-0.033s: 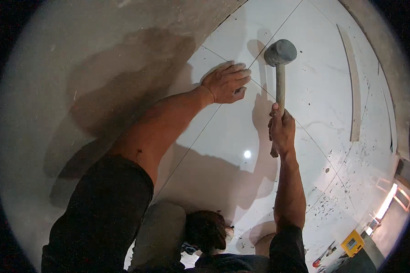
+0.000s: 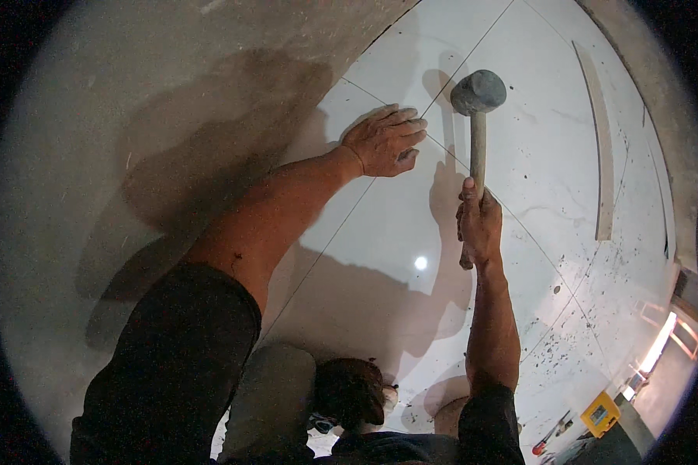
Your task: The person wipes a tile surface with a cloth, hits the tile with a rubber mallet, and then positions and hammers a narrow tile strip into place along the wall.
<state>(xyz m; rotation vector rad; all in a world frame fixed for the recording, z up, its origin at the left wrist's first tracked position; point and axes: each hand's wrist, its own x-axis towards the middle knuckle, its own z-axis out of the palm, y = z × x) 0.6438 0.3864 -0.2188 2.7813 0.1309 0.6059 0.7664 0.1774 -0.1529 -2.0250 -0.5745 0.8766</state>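
My left hand (image 2: 384, 143) lies on the white floor tiles (image 2: 364, 225), fingers apart and a little bent, beside a crossing of tile joints near the tiles' edge. To its right, my right hand (image 2: 479, 221) grips the wooden handle of a mallet (image 2: 477, 93) with a dark grey head. The head is held over the tiles, farther forward than both hands, and casts a shadow to its left.
A grey concrete surface (image 2: 93, 132) borders the tiles on the left. A long pale strip (image 2: 597, 139) lies on the right. At the lower right are a yellow device (image 2: 599, 415) and a red-handled tool (image 2: 543, 443). My knee (image 2: 267, 395) is low in view.
The mallet head has dropped very slightly toward the bottom of the picture. My left hand looks the same.
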